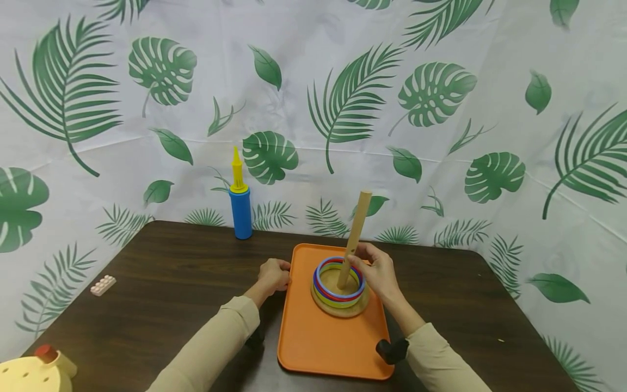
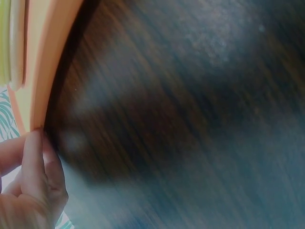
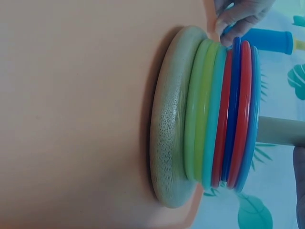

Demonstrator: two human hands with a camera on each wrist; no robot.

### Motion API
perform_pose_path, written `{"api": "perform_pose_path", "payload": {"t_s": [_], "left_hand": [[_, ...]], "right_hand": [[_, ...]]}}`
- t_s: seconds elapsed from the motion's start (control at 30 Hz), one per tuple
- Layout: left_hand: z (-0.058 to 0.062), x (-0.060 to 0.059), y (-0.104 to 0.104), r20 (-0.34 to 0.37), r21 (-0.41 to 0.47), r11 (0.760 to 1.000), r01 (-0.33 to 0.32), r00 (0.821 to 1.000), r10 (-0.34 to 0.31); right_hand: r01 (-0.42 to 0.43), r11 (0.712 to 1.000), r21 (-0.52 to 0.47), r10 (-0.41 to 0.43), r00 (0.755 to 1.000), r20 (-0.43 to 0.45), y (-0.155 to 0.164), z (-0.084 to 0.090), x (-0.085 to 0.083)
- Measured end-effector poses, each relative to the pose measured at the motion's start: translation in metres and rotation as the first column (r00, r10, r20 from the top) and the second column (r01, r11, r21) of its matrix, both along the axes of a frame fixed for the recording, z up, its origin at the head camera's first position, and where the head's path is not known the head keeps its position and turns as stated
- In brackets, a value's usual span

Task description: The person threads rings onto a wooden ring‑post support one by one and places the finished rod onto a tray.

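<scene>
An orange tray (image 1: pixel 333 351) bears a round wooden base (image 1: pixel 343 312) with an upright wooden post (image 1: pixel 359 223), which leans slightly right in the head view. Several thin plastic rings (image 3: pixel 224 117) in green, blue and red are stacked round the post on the base. My right hand (image 1: pixel 379 271) holds the post low down, just above the rings, thumb on its near side. At the tray's left edge, my left hand (image 1: pixel 272 274) pinches the rim; in the left wrist view its fingertips (image 2: pixel 34 143) meet the orange edge.
The tray lies on a dark wood table (image 1: pixel 206 272). A blue hand pump (image 1: pixel 241 214) with a yellow nozzle stands at the back. Farther left are a pale toy brick (image 1: pixel 103 285) and a yellow toy (image 1: pixel 36 374) with a red knob. A leaf-patterned cloth (image 1: pixel 294 109) hangs behind.
</scene>
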State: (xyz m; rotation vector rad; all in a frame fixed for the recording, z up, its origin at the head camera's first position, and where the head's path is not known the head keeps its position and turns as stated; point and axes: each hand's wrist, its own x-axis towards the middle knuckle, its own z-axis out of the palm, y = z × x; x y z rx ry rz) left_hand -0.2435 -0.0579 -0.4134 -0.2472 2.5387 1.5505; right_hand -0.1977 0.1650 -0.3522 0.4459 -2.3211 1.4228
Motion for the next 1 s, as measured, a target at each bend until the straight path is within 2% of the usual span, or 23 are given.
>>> {"api": "perform_pose_path", "payload": {"t_s": [0.5, 0.7, 0.83, 1.0], "left_hand": [[-0.002, -0.002, -0.002, -0.021, 0.023, 0.999, 0.041, 0.999, -0.040], [0.002, -0.001, -0.005, -0.073, -0.065, 0.995, 0.081, 0.994, -0.086], [0.006, 0.000, -0.013, -0.165, -0.232, 0.967, 0.106, 0.975, -0.147], [0.016, -0.001, -0.027, -0.318, -0.398, 0.913, 0.090, 0.920, -0.229]], "right_hand": [[0.003, 1.000, -0.002, -0.003, 1.000, 0.017, 0.001, -0.001, 0.000], [-0.006, 1.000, 0.028, 0.004, 0.999, 0.047, 0.011, -0.015, -0.013], [-0.015, 0.996, 0.082, 0.011, 0.999, 0.045, 0.026, -0.027, -0.020], [0.055, 0.978, 0.201, -0.046, 0.998, -0.051, 0.051, -0.034, -0.019]]}}
